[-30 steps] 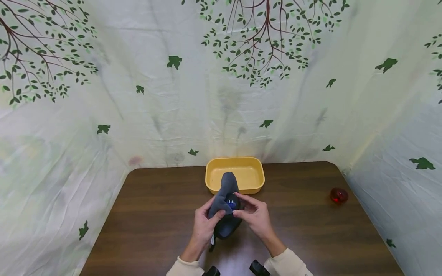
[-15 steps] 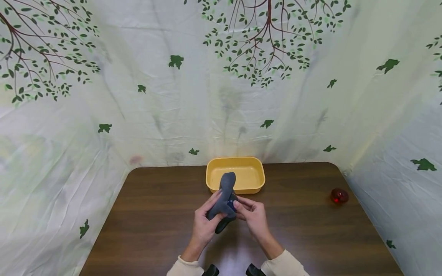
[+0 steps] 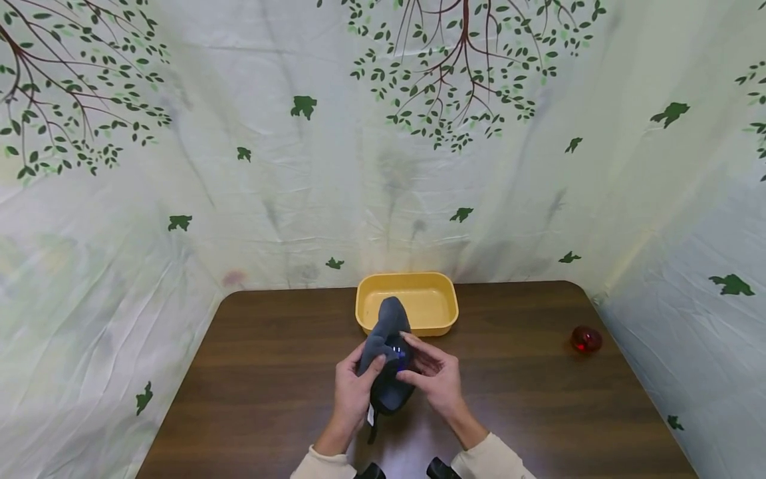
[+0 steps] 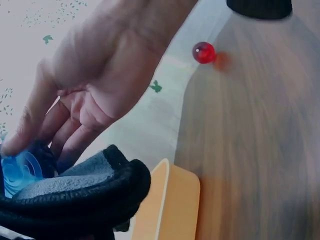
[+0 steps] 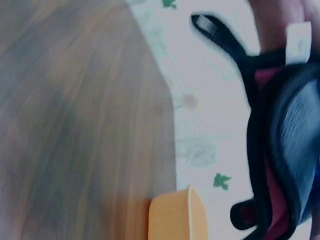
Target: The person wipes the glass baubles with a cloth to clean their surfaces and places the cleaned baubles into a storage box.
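A soft dark case [image 3: 391, 396] with a grey fuzzy lining, a strap loop and a white tag is held folded open above the table. My left hand [image 3: 352, 386] grips its left side, thumb over the near edge. At its mouth sits a shiny, see-through blue ball [image 3: 399, 354], partly covered by the case. My right hand [image 3: 441, 380] pinches the ball between thumb and fingers. The left wrist view shows the blue ball [image 4: 22, 172] beside the lining, under the right hand's fingers. The right wrist view catches the case's dark rim [image 5: 260, 135] with a reddish underside.
A yellow plastic tub [image 3: 443, 326] stands at the table's back edge, just beyond the hands. A see-through red ball [image 3: 586, 339] lies near the right edge of the brown wooden table [image 3: 269, 372]. Leaf-printed cloth [image 3: 269, 199] hangs behind and at the sides.
The case tipped away at half a second ago and has now turned back, showing its near end and strap again. The right fingers have shifted their hold around the blue ball.
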Available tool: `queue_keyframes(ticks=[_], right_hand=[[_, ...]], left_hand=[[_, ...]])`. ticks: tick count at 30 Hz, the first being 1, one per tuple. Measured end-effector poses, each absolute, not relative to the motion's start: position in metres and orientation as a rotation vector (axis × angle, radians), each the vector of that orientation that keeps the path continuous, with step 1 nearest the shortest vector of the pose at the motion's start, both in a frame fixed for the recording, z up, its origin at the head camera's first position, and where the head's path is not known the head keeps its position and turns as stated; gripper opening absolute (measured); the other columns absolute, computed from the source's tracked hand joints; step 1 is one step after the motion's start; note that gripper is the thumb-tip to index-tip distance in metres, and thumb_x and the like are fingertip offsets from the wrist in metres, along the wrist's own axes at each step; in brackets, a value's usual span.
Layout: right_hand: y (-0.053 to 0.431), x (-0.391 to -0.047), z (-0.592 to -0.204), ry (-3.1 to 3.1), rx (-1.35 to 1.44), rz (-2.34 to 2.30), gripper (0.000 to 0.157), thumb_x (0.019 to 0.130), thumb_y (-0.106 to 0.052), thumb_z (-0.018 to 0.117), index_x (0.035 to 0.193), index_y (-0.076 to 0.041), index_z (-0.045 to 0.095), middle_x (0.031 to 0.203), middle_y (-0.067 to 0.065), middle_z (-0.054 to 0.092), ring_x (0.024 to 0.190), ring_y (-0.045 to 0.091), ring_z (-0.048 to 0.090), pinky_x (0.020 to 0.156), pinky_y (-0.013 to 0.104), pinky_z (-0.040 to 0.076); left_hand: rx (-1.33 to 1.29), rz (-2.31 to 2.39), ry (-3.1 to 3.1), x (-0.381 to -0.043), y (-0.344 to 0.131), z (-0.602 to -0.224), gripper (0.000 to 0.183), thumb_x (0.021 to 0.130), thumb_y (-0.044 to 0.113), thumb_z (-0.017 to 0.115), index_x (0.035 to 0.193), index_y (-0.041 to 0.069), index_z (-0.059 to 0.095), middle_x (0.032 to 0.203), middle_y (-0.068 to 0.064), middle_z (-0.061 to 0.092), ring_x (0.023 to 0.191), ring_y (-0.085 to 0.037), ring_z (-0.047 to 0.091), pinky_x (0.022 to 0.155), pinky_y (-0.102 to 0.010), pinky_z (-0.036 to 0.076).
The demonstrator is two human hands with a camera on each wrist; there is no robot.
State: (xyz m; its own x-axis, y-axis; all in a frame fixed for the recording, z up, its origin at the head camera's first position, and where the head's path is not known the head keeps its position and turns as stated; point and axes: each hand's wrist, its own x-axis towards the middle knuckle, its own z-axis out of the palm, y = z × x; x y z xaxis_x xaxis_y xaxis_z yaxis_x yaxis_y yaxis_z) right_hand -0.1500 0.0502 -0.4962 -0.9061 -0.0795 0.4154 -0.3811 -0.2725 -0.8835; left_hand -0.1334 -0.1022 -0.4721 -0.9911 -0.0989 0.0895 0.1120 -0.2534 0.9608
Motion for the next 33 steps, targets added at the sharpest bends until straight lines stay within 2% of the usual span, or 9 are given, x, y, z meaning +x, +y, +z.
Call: queue_keyframes(ticks=[5,8,13,20,25,29,33], right_hand=[[0.054,-0.153,-0.493,-1.865,0.593,2.228,0.054,0.070,0.010,0.079,0.121,0.011,0.061,0.122,0.027,0.061,0.114,0.015,0.060,0.091,0.027,0.049],[0.055,-0.153,-0.488,-1.928,0.461,2.303,0.053,0.071,0.008,0.079,0.120,0.011,0.061,0.120,0.027,0.061,0.106,0.015,0.064,0.087,0.027,0.051],[0.054,-0.152,-0.479,-1.996,0.244,2.421,0.046,0.077,0.005,0.076,0.120,0.010,0.062,0.117,0.027,0.063,0.097,0.018,0.068,0.078,0.027,0.055],[0.051,-0.151,-0.473,-1.971,0.050,2.586,0.039,0.087,-0.003,0.069,0.119,0.016,0.058,0.106,0.027,0.067,0.084,0.017,0.071,0.073,0.033,0.057],[0.050,-0.151,-0.474,-1.920,-0.049,2.693,0.040,0.091,-0.008,0.067,0.118,0.019,0.057,0.093,0.017,0.072,0.073,0.017,0.071,0.069,0.033,0.058],[0.050,-0.150,-0.475,-1.847,0.030,2.701,0.042,0.089,-0.004,0.067,0.120,0.021,0.054,0.099,0.020,0.071,0.078,0.017,0.071,0.070,0.031,0.057],[0.050,-0.149,-0.478,-1.782,0.118,2.646,0.046,0.083,0.004,0.071,0.123,0.019,0.053,0.114,0.027,0.064,0.094,0.018,0.069,0.078,0.030,0.055]], left_hand=[[-0.040,-2.396,-1.825,-0.133,-0.103,-0.474,0.040,0.090,-0.002,0.064,0.126,-0.016,0.053,0.114,-0.022,0.065,0.095,-0.014,0.066,0.083,-0.028,0.054],[-0.064,-2.390,-1.838,-0.133,-0.105,-0.475,0.042,0.088,-0.003,0.065,0.127,-0.015,0.053,0.115,-0.022,0.064,0.096,-0.014,0.066,0.084,-0.028,0.054],[-0.188,-2.306,-1.897,-0.132,-0.107,-0.474,0.050,0.085,-0.003,0.068,0.132,-0.009,0.052,0.128,-0.025,0.058,0.106,-0.013,0.063,0.089,-0.026,0.051],[-0.417,-1.949,-2.016,-0.132,-0.110,-0.469,0.047,0.077,-0.012,0.072,0.122,-0.009,0.061,0.131,-0.023,0.056,0.121,-0.008,0.053,0.099,-0.018,0.040],[-0.466,-1.942,-2.017,-0.133,-0.112,-0.472,0.046,0.076,-0.011,0.074,0.120,-0.007,0.064,0.132,-0.020,0.057,0.123,-0.012,0.052,0.102,-0.018,0.037],[-0.364,-2.051,-1.999,-0.136,-0.112,-0.476,0.049,0.076,-0.009,0.075,0.124,-0.004,0.063,0.133,-0.016,0.057,0.123,-0.010,0.053,0.101,-0.020,0.039],[-0.264,-2.166,-1.974,-0.134,-0.109,-0.474,0.054,0.080,-0.005,0.073,0.131,-0.003,0.056,0.133,-0.019,0.056,0.117,-0.010,0.057,0.096,-0.022,0.045]])
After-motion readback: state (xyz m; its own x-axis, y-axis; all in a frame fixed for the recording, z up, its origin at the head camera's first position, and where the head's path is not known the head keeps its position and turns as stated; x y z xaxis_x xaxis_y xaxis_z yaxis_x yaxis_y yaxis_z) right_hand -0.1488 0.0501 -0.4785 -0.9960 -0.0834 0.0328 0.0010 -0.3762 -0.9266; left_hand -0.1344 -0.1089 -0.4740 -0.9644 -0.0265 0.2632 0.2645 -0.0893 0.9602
